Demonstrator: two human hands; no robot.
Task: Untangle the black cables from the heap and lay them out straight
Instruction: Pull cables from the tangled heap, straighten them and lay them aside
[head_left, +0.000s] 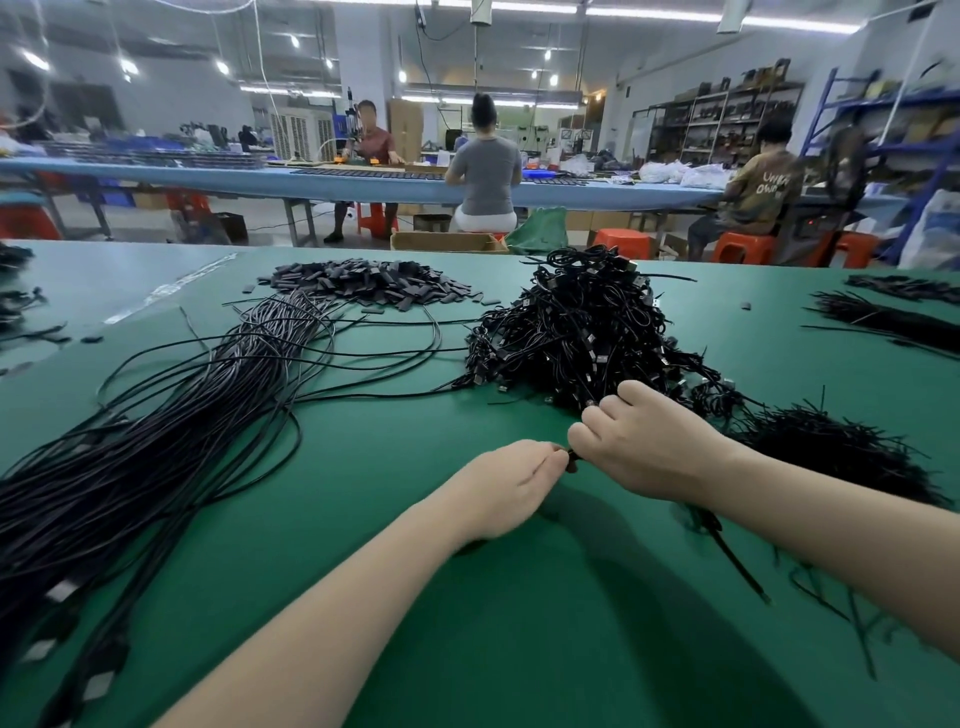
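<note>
Green surface (467, 597): work bench. Straightened cables (171, 431): large bundle laid lengthwise at left, many done. Tangled heap (571, 332): sizeable, centre-right, much left, by my judgement. Right hand (649, 447): at heap's near edge, fingers curled on a cable end. Left hand (514, 483): fingers pinching that same end.

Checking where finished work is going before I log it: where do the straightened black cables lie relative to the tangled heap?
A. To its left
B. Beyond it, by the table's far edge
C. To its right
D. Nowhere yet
A: the long bundle of straightened cables stretches across the green table left of the tangled heap.
</note>
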